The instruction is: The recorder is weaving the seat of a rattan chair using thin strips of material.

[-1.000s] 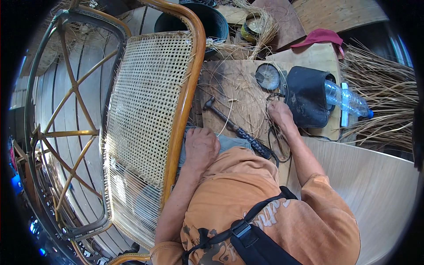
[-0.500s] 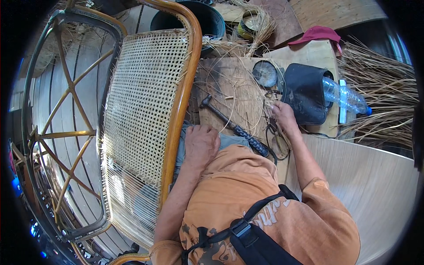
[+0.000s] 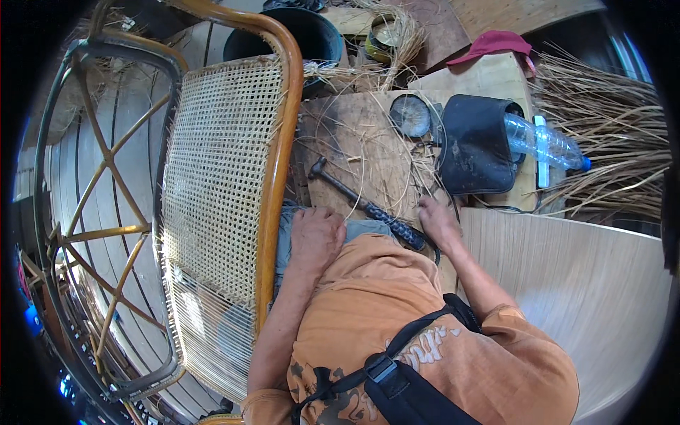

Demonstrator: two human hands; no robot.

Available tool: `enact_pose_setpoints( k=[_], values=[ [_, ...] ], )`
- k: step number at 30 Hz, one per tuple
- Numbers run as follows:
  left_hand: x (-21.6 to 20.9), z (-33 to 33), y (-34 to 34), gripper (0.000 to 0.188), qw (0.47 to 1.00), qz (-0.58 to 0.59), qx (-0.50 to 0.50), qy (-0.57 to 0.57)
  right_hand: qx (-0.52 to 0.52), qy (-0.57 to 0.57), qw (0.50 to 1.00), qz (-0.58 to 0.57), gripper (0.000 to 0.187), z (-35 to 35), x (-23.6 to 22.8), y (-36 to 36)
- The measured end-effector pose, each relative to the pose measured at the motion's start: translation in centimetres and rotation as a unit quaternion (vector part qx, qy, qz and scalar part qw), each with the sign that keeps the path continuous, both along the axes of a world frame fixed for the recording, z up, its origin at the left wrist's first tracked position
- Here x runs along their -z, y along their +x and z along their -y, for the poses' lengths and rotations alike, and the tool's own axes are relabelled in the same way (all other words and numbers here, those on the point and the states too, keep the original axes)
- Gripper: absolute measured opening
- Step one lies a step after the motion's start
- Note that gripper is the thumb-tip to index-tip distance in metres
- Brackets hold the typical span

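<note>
My left hand (image 3: 316, 232) lies on grey cloth (image 3: 368, 228) over my lap, back up, fingers laid down loosely. My right hand (image 3: 438, 218) is low on the wooden board (image 3: 333, 131), fingers curled downward; whatever is under them is hidden. Beside it lies a hammer (image 3: 354, 200) with a dark textured grip, its head pointing away to the left. Thin loose cane strands (image 3: 386, 170) are scattered over the board between my hands. To my left stands a rattan chair frame (image 3: 289, 127) with a woven cane panel (image 3: 219, 142), its lower part showing only parallel strands.
Right of the board sit a black pouch (image 3: 476, 145), a clear plastic bottle (image 3: 549, 145) and a round tin (image 3: 410, 115). Beyond are a dark bucket (image 3: 322, 42), a red cap (image 3: 492, 47) and a large cane bundle (image 3: 602, 134). A pale panel (image 3: 567, 283) lies at right.
My right hand has drawn back toward my body, covering the small loop-shaped item it was above. My left hand rests in the same place. The whole view has shifted slightly.
</note>
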State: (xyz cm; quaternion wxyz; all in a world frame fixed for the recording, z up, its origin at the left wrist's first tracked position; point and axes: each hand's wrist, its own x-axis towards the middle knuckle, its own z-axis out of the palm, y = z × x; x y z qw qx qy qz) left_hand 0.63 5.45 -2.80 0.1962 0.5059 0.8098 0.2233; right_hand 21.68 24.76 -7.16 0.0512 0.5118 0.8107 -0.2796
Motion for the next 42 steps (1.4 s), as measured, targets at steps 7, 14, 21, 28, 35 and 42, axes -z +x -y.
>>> enact_pose_setpoints(
  k=[7,14,21,28,35,42],
  values=[
    [0.3,0.0,0.0,0.015,1.0,0.0,0.016,-0.006,0.029,-0.07,0.995,-0.06,0.026,-0.1,-0.6,2.8],
    [0.5,0.3,0.0,0.017,1.0,0.021,0.006,0.008,-0.111,-0.014,0.992,-0.052,0.026,-0.7,1.2,3.3],
    [0.6,0.1,-0.3,0.018,0.999,0.044,0.021,-0.024,0.178,-0.008,0.98,-0.089,0.024,-0.5,1.1,7.0],
    [0.7,0.1,-0.3,0.015,0.999,0.044,0.008,0.01,0.252,-0.054,0.966,-0.012,0.028,-3.1,3.0,8.4],
    [0.9,0.2,-0.3,0.018,0.997,0.073,-0.003,-0.007,0.051,0.062,0.993,0.09,0.026,-0.4,1.2,8.2],
    [1.0,0.1,-0.2,0.017,0.997,0.065,-0.015,0.028,0.028,0.019,0.999,-0.025,0.021,-0.7,2.9,9.6]
  ],
)
